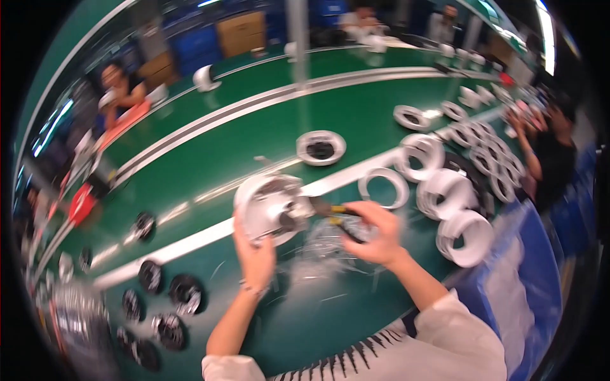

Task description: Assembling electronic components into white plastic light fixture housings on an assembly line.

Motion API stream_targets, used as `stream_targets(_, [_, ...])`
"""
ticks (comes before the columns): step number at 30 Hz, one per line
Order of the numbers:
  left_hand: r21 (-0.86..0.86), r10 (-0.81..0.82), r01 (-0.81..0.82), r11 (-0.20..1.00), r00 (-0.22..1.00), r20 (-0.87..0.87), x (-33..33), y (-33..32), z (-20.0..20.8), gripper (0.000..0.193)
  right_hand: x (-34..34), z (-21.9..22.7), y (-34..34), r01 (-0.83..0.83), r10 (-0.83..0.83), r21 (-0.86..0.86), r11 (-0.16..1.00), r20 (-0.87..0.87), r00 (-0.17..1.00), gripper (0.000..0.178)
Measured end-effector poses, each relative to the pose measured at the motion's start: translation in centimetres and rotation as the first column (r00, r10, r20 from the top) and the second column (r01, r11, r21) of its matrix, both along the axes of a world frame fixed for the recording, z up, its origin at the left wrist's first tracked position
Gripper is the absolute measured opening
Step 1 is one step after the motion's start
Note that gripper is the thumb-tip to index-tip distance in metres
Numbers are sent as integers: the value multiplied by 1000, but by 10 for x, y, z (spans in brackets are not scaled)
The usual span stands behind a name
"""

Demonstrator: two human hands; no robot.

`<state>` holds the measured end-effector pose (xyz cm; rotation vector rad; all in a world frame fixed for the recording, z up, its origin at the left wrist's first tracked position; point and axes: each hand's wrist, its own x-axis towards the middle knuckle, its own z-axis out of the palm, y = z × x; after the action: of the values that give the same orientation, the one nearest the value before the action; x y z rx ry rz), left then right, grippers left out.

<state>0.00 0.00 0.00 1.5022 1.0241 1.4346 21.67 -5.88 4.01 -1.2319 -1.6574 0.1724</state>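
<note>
My left hand grips a white round housing by its lower left rim. The housing is tilted, so its hollow side with inner fittings faces right. In my right hand is a pair of pliers with yellow and black handles. Their jaws are at the housing's right side, close to its inner fittings; blur hides whether they touch it. Beneath the pliers, a heap of thin clear strips or scraps lies on the green work surface.
Several black round parts lie at the left. White rings and stacked white cylinders stand at the right, beside a lined blue bin. Farther off, a white ring with a black centre sits on the green belt. Other people work around the line.
</note>
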Motion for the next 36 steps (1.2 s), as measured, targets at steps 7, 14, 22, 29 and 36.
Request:
stream_targets(7, [700,244,-199,686,969,37,-9,19,8,75,0,-67,-2,-86,129,98,991,-635,761,55])
stream_targets(14, [-262,-29,343,902,654,756,19,43,19,53,27,-82,-9,10,37,75,997,-592,805,56])
stream_targets(22, [-484,232,377,789,547,805,14,188,-26,38,-4,-71,-18,-176,183,52,983,-296,937,55])
stream_targets(29, [-534,223,236,812,720,657,-9,201,-61,51,-43,-52,-18,-531,516,16,847,214,830,47])
stream_targets(36, [175,684,-661,729,709,-172,-139,184,-49,22,-55,-49,-42,-638,664,-206,742,100,741,55])
